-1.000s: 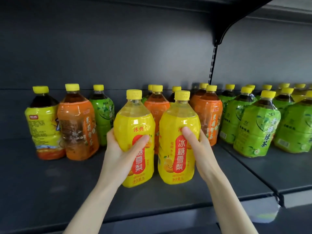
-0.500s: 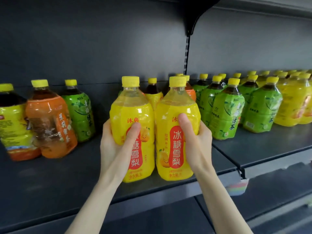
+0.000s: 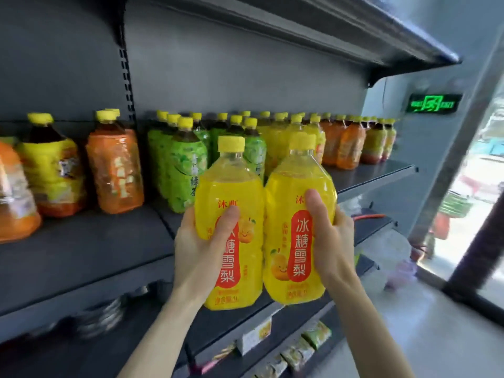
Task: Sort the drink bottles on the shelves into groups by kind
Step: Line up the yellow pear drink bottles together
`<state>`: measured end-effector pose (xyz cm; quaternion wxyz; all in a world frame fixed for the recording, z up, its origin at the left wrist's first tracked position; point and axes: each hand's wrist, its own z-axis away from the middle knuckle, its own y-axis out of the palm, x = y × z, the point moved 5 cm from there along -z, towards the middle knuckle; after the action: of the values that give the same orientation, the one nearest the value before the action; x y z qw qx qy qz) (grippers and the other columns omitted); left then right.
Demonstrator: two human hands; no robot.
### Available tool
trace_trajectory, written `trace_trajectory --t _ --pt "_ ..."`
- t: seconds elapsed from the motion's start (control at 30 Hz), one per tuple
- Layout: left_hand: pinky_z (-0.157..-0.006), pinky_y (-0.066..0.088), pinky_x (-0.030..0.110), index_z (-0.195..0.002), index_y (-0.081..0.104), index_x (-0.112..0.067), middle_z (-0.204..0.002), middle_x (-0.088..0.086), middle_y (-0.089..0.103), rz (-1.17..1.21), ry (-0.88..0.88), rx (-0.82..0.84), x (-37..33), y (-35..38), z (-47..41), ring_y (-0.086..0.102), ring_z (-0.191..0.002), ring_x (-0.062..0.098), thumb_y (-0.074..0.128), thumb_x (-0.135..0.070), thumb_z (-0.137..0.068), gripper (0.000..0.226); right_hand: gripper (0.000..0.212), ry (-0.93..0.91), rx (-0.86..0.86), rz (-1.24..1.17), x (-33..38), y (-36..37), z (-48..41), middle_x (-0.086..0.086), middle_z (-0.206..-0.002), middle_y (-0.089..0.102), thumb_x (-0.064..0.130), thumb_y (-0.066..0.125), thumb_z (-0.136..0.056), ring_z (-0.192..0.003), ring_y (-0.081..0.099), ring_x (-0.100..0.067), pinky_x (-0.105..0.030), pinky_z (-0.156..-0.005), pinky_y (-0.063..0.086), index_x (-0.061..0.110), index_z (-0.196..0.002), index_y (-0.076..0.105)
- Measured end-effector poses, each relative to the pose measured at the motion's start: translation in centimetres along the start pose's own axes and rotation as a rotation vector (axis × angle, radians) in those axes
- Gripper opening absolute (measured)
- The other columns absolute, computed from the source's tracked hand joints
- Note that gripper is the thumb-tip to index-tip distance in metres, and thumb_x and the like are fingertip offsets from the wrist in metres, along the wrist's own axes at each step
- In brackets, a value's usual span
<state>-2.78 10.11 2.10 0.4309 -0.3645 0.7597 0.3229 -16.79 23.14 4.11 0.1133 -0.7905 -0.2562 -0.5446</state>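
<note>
Two yellow pear-drink bottles with red labels are held side by side in front of the shelf edge, off the shelf. My left hand [image 3: 199, 246] grips the left yellow bottle [image 3: 231, 192]. My right hand [image 3: 331, 236] grips the right yellow bottle [image 3: 294, 192]. Behind them on the dark shelf [image 3: 81, 249] stand green tea bottles [image 3: 180, 170], then a group of yellow bottles [image 3: 275, 143], then orange bottles [image 3: 346, 143] further right. At the left stand an orange bottle [image 3: 114, 167] and a yellow-labelled dark tea bottle [image 3: 51, 167].
An upper shelf [image 3: 300, 25] overhangs the bottles. A lower shelf [image 3: 272, 320] carries price tags and small packets. A green exit sign [image 3: 433, 103] glows at the right, beside a glass door [image 3: 474, 203] with a dark frame.
Both hands have lifted the two yellow bottles off the shelf and carried them right. The view has swung right, so the far yellow and orange groups and the door now show.
</note>
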Motion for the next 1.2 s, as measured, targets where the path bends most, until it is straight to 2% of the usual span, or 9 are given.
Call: trace_trajectory --t 0.17,0.27,0.47,0.67,0.73,0.83,0.93,1.1,1.2 --pt "-0.069 0.054 0.030 -0.104 0.060 -0.028 -0.089 -0.006 0.073 0.000 -0.042 0.075 1.0 9.0 0.4 0.070 -0.081 0.013 0.070 -0.062 -0.065 0.052 0.049 -0.002 -0.063 0.044 -0.7 -8.6 -3.3 0.004 -0.059 0.067 0.072 0.059 -0.059 -0.055 0.065 -0.010 -0.025 -0.054 0.053 0.023 -0.068 0.062" --pt "-0.071 0.053 0.031 -0.101 0.061 -0.031 -0.090 -0.009 0.073 -0.013 -0.026 0.095 1.5 13.0 -0.9 0.070 -0.081 0.011 0.070 -0.060 -0.068 0.045 0.052 -0.019 -0.081 0.020 -1.4 -11.8 -6.1 0.005 -0.060 0.068 0.072 0.057 -0.055 -0.055 0.066 -0.009 -0.021 -0.052 0.052 0.022 -0.069 0.062" --pt "-0.069 0.054 0.031 -0.103 0.062 -0.029 -0.089 -0.004 0.073 -0.009 -0.018 0.070 3.9 19.5 -5.0 0.070 -0.080 0.014 0.064 -0.064 -0.062 0.054 0.051 -0.054 -0.061 -0.039 -3.5 -15.0 -13.1 0.004 -0.062 0.068 0.067 0.058 -0.060 -0.057 0.067 -0.010 -0.020 -0.051 0.051 0.019 -0.075 0.064" --pt "-0.065 0.054 0.026 -0.106 0.060 -0.029 -0.091 -0.004 0.072 0.018 0.001 0.038 8.0 25.1 -10.8 0.070 -0.079 0.012 0.060 -0.056 -0.066 0.049 0.059 -0.073 -0.040 -0.033 -6.6 -16.8 -22.1 -0.001 -0.070 0.072 0.068 0.060 -0.059 -0.062 0.070 -0.016 -0.026 -0.055 0.054 0.014 -0.083 0.066" --pt "-0.064 0.054 0.025 -0.108 0.060 -0.030 -0.092 -0.005 0.072 0.017 0.003 0.013 9.1 26.5 -12.6 0.070 -0.080 0.012 0.068 -0.060 -0.064 0.054 0.060 -0.067 -0.022 -0.025 -7.7 -17.0 -25.1 -0.003 -0.074 0.073 0.070 0.061 -0.059 -0.068 0.071 -0.020 -0.035 -0.061 0.057 0.016 -0.084 0.067" --pt "-0.072 0.055 0.033 -0.110 0.059 -0.032 -0.095 -0.005 0.072 -0.011 -0.006 -0.024 10.5 27.8 -15.0 0.070 -0.084 0.014 0.067 -0.062 -0.064 0.055 0.059 -0.046 0.008 -0.040 -9.5 -16.9 -28.7 -0.006 -0.078 0.074 0.071 0.061 -0.060 -0.073 0.072 -0.025 -0.043 -0.067 0.059 0.018 -0.084 0.068" --pt "-0.075 0.054 0.035 -0.109 0.059 -0.029 -0.096 -0.004 0.072 -0.055 -0.002 -0.099 11.3 28.0 -16.6 0.070 -0.085 0.013 0.061 -0.055 -0.068 0.049 0.058 -0.010 0.074 -0.079 -11.0 -15.8 -31.5 -0.004 -0.076 0.074 0.070 0.061 -0.059 -0.071 0.072 -0.021 -0.037 -0.063 0.058 0.018 -0.082 0.068" --pt "-0.073 0.053 0.030 -0.111 0.058 -0.026 -0.097 -0.002 0.071 -0.141 0.033 -0.292 12.1 27.2 -17.5 0.069 -0.084 0.009 0.068 -0.064 -0.067 0.059 0.055 0.018 0.242 -0.112 -12.8 -13.0 -34.9 -0.001 -0.077 0.074 0.069 0.063 -0.061 -0.071 0.071 -0.014 -0.029 -0.061 0.054 0.019 -0.084 0.069" --pt "-0.067 0.051 0.021 -0.105 0.056 -0.030 -0.094 -0.005 0.070 -0.208 0.063 -0.371 11.9 27.4 -17.3 0.068 -0.080 0.004 0.063 -0.058 -0.066 0.048 0.051 0.029 0.339 -0.152 -13.3 -11.9 -36.4 0.000 -0.080 0.075 0.065 0.064 -0.064 -0.074 0.072 -0.015 -0.028 -0.062 0.054 0.020 -0.086 0.070"
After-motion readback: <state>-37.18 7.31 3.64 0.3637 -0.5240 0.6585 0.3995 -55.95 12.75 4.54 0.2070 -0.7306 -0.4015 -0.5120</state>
